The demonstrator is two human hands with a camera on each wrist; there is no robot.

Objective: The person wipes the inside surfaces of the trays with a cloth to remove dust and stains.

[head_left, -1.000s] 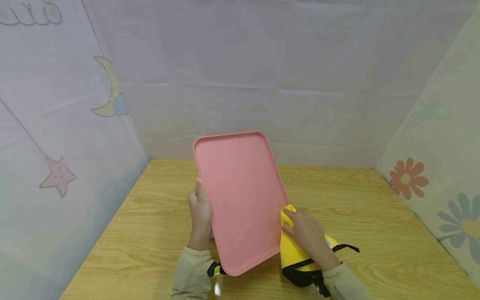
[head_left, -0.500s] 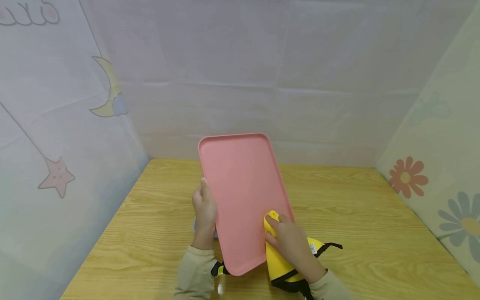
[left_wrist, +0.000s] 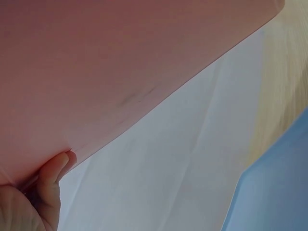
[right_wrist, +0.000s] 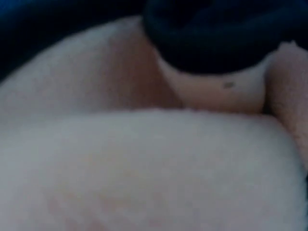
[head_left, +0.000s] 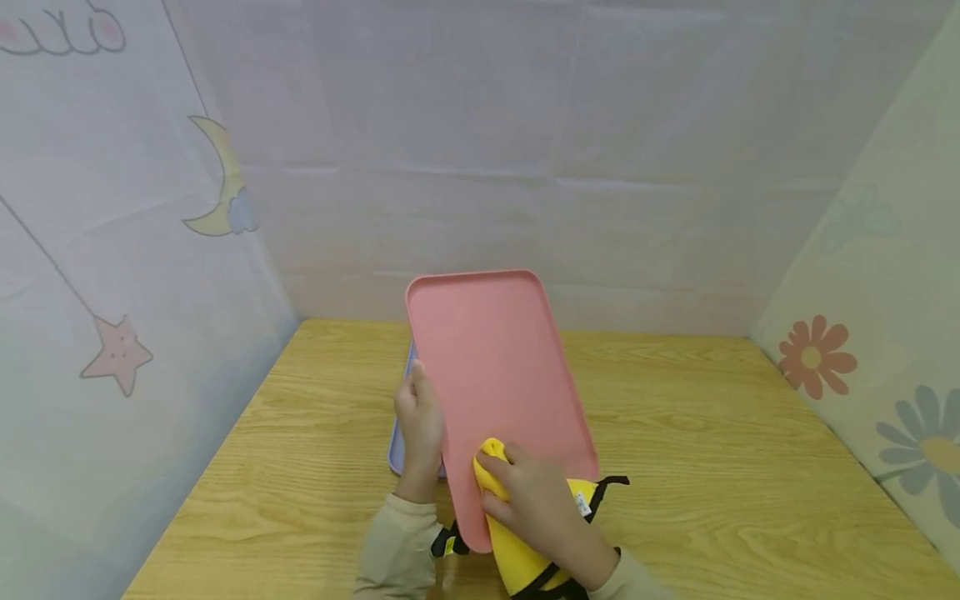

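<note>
A pink tray (head_left: 502, 367) is held up at a tilt over the table. My left hand (head_left: 420, 425) grips its left edge, thumb along the rim; in the left wrist view, fingertips (left_wrist: 62, 161) curl onto the tray's other face, which has faint dark marks. In my right hand (head_left: 536, 500) is a bunched yellow cloth (head_left: 517, 558) with black edging, pressed against the lower left part of the tray. Partly hidden behind the pink tray lies a blue-lavender tray (head_left: 397, 446). The right wrist view is blurred and shows mostly skin and dark fabric.
All this takes place over a wood-grain table (head_left: 300, 467). Printed fabric walls stand at the back (head_left: 525, 167), left and right. A black strap (head_left: 447, 540) with a yellow tag sits at my left wrist.
My right hand has slid the yellow cloth leftward across the lower tray, from its right edge towards the left. The tray and left hand have shifted slightly right, showing more of the blue tray.
</note>
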